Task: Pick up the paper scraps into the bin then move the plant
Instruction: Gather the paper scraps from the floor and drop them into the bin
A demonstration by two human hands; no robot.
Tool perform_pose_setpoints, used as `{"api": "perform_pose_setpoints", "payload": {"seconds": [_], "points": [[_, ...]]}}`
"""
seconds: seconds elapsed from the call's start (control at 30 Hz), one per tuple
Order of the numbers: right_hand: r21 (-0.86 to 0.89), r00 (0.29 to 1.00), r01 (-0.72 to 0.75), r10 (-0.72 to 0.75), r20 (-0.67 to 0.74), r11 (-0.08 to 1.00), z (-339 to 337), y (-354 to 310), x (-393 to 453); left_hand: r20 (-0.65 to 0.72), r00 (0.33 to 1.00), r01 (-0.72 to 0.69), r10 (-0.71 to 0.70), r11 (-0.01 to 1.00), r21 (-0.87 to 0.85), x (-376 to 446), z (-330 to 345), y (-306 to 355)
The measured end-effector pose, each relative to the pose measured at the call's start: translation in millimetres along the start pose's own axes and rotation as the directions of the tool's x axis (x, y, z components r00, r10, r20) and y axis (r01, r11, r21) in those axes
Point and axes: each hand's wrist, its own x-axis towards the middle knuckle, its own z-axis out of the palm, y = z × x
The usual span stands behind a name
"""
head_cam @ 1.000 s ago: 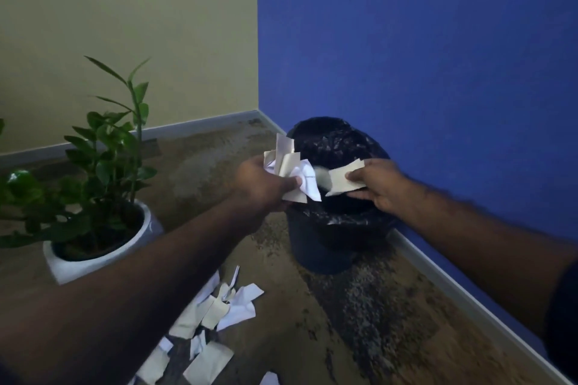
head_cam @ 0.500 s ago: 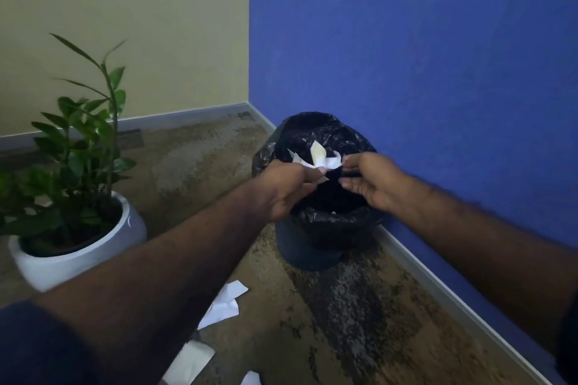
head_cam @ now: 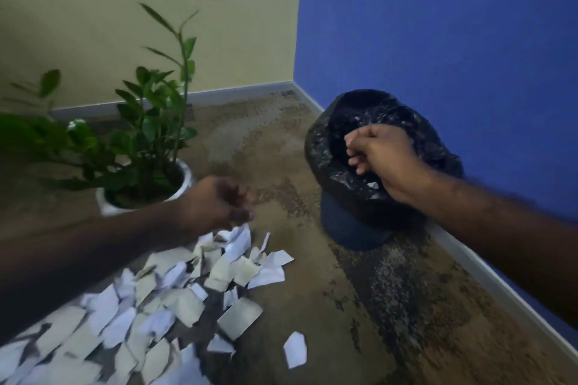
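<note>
A dark bin [head_cam: 350,225] lined with a black plastic bag [head_cam: 325,147] stands by the blue wall. My right hand [head_cam: 384,159] hovers over its mouth, fingers curled, with no paper visible in it. My left hand [head_cam: 219,200] is blurred, empty, fingers loosely spread, just above the near edge of a pile of several white paper scraps [head_cam: 187,284] on the floor. A leafy green plant [head_cam: 147,122] in a white pot [head_cam: 184,184] sits left of my left hand.
The bin sits near the corner where the yellow wall [head_cam: 156,9] meets the blue wall [head_cam: 438,25]. A pale skirting board [head_cam: 500,287] runs along the right. Stained brown floor [head_cam: 328,306] lies between the scraps and the bin.
Both hands held scraps over the bin; the scraps are gone from them. My left hand has swung down and left to the pile. My view has tilted down.
</note>
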Motion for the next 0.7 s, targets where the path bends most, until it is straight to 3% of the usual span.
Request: {"api": "perform_pose_setpoints", "payload": {"seconds": [0.2,0.33,0.5,0.7], "points": [[-0.164,0.955,0.21,-0.166,0.248,0.964,79,18,-34,-0.136,0.971,0.232,-0.195,0.908,0.35,-62,-43,-135],[-0.295,0.866,0.258,-0.084,0.493,0.92,119,56,-59,-0.05,0.958,0.241,-0.284,0.694,0.679,-94,-47,-186],[-0.397,0.742,0.322,0.032,0.67,0.86,135,92,-75,-0.099,0.959,0.259,-0.267,0.676,0.69,-85,-52,-213],[-0.489,0.735,0.295,0.132,0.665,0.821,141,113,-69,-0.169,0.953,0.296,-0.251,0.663,0.688,-54,-42,-226]]}}
